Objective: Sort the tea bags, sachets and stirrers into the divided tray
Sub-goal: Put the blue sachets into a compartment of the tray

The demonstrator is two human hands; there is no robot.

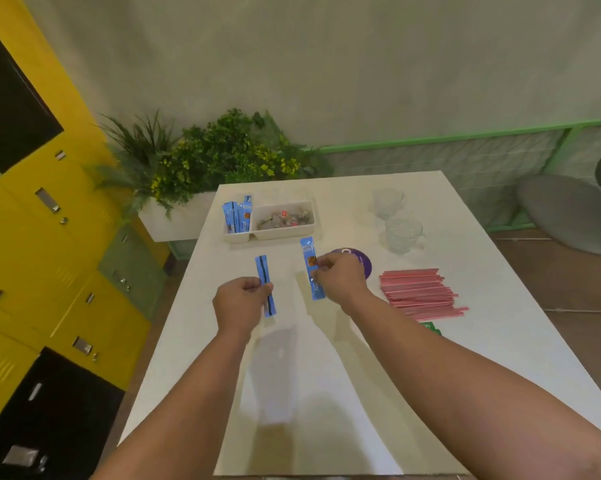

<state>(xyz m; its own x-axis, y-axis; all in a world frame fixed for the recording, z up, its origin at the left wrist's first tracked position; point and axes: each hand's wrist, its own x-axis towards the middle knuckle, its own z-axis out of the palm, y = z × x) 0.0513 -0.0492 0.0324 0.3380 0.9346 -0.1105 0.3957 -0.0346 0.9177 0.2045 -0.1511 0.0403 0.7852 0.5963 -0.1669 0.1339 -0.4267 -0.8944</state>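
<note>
Above the counter's point(326, 375) middle, each hand pinches one blue sachet, left hand point(238, 303) on the left sachet point(265, 284), right hand point(338, 275) on the right sachet point(311, 268); they look light, slick and floppy, so gripping mid-length seems best.

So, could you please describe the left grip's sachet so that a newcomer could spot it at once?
On the white table, in front of the tray, two blue sachets are held. The left sachet is the one the left grip pinches. Unlike the right sachet, whose printed face shows, it shows plain blue with a lengthwise black stripe.
</note>
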